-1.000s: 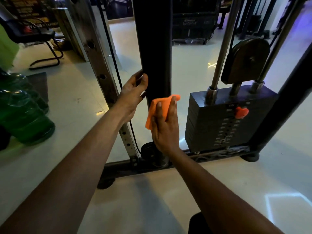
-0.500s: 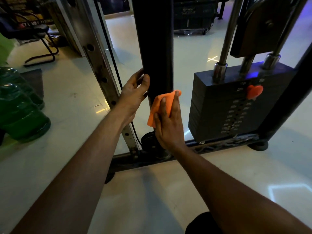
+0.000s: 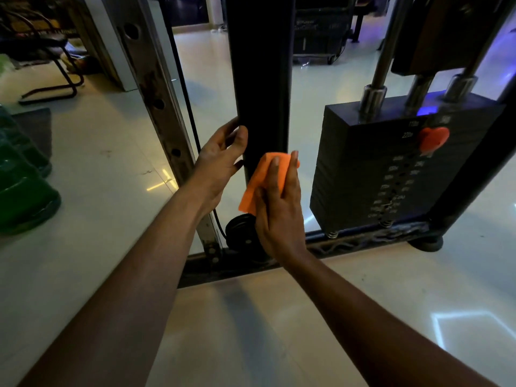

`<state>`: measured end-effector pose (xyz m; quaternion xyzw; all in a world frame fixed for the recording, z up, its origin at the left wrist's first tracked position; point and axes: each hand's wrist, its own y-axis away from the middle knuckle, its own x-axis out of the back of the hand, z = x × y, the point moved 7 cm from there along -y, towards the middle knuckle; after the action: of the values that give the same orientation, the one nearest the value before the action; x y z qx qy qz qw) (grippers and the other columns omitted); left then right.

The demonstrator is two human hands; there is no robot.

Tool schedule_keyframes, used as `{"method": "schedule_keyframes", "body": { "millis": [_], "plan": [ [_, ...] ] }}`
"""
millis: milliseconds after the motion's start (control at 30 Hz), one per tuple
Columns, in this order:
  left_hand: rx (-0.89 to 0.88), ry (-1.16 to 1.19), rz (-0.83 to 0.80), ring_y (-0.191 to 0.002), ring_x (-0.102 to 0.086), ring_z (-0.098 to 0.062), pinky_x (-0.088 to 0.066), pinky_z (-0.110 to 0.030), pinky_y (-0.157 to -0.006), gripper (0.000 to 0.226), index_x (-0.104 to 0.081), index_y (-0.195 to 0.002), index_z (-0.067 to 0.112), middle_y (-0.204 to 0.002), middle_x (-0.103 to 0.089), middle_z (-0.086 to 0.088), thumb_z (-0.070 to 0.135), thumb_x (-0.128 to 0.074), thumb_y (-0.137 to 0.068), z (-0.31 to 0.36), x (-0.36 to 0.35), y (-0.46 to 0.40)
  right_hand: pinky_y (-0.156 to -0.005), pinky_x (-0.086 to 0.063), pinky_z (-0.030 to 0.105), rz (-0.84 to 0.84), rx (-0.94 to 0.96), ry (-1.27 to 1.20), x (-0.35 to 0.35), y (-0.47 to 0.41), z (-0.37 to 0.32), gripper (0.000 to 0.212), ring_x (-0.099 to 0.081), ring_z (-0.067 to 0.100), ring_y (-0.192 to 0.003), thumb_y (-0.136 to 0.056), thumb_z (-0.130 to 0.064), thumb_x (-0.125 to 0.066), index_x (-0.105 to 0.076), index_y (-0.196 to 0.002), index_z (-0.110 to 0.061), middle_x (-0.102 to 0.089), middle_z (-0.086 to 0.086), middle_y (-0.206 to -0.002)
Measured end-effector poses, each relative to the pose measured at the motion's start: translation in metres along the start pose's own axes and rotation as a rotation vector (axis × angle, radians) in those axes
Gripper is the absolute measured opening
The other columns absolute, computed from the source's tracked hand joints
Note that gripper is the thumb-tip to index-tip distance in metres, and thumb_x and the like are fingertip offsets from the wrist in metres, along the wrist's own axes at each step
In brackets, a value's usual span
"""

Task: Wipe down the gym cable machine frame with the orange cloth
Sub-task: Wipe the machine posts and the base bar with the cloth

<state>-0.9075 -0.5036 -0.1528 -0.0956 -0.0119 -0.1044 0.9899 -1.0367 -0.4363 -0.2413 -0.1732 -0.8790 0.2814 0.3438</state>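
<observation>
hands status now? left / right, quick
Left hand: open, fingers resting on the black upright post, holding nothing.
Right hand: presses the orange cloth flat against the post with straight fingers.

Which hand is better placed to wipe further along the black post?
Right. The right hand already presses the orange cloth flat against the black post. The left hand holds no cloth; it only rests its fingers on the post's left edge, probably steadying.

Orange cloth [image 3: 266,177] against black upright [image 3: 261,79]
</observation>
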Motion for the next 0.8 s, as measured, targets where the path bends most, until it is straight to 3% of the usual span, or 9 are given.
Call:
{"method": "schedule_keyframes", "body": {
  "millis": [133,300,467,667,800],
  "plan": [
    [0.045,0.001,-0.013,-0.141,-0.056,-0.017,-0.048,-0.051,-0.119,0.058,-0.055,-0.152,0.035,-0.153,-0.059,0.007,0.053,-0.063,-0.097,-0.019,-0.001,0.003,-0.122,-0.04,0.068,0.106,0.007,0.012,-0.003,-0.012,-0.005,0.073,-0.006,0.034,-0.168,-0.114,-0.057,-0.032,0.01,-0.171,-0.037,0.027,-0.004,-0.178],
    [0.089,-0.019,-0.054,-0.139,-0.057,-0.013,-0.048,-0.048,-0.118,0.043,-0.056,-0.149,0.04,-0.152,-0.058,0.007,0.041,-0.062,-0.106,-0.047,-0.001,0.012,-0.115,-0.047,0.069,-0.024,-0.025,0.004,-0.03,0.037,0.037,0.075,-0.014,0.038,-0.167,-0.114,-0.058,-0.033,0.022,-0.165,-0.053,0.025,-0.002,-0.179],
    [0.078,-0.032,-0.044,-0.141,-0.055,-0.014,-0.053,-0.046,-0.112,0.055,-0.048,-0.156,0.044,-0.157,-0.053,0.01,0.05,-0.062,-0.103,-0.079,-0.005,0.02,-0.117,-0.047,0.066,0.103,0.013,-0.022,-0.023,0.009,0.025,0.071,-0.017,0.034,-0.166,-0.114,-0.062,-0.026,0.01,-0.17,-0.038,0.03,-0.011,-0.176],
    [0.105,-0.064,-0.01,-0.146,-0.05,-0.013,-0.044,-0.049,-0.122,0.051,-0.05,-0.153,0.045,-0.159,-0.053,0.009,0.051,-0.061,-0.104,-0.105,-0.004,0.028,-0.114,-0.05,0.064,-0.126,0.099,0.136,-0.049,0.074,0.08,0.074,-0.018,0.042,-0.165,-0.116,-0.049,-0.034,0.019,-0.169,-0.046,0.024,0.011,-0.179],
    [0.115,-0.068,-0.011,-0.147,-0.049,-0.014,-0.043,-0.054,-0.122,0.046,-0.053,-0.145,0.054,-0.16,-0.051,0.011,0.055,-0.063,-0.101,-0.122,-0.004,0.034,-0.115,-0.049,0.064,-0.009,0.072,0.031,-0.038,0.05,0.059,0.075,-0.019,0.039,-0.165,-0.117,-0.042,-0.04,0.011,-0.171,-0.035,0.03,0.0,-0.178]
  ]
}}
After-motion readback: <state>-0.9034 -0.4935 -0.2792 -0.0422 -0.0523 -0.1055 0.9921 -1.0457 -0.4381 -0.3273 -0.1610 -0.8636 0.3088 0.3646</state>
